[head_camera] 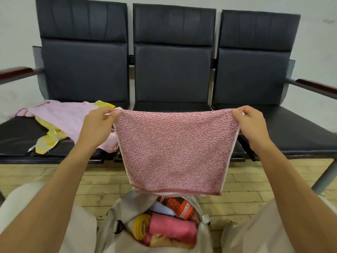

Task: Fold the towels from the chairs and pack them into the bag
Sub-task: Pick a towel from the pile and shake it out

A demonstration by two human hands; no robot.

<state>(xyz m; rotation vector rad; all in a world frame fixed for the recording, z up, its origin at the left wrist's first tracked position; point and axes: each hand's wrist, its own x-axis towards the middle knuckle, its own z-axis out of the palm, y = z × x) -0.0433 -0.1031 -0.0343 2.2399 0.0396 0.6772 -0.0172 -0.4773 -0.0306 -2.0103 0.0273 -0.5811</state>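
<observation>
A speckled pink towel (175,152) hangs doubled over in the air in front of the middle chair. My left hand (99,123) pinches its top left corner and my right hand (252,123) pinches its top right corner, stretching the top edge taut. Directly below it, between my knees, stands an open light grey bag (125,207) holding several folded towels in pink, yellow, light blue and orange. On the left chair seat lie a pale pink towel (73,117) and, partly under it, a yellow towel (48,139), both unfolded.
A row of three black padded chairs (173,73) with dark red armrests stands against a white wall. The right seat (295,128) holds nothing. Wooden plank floor (63,179) lies under the chairs. My legs in light trousers flank the bag.
</observation>
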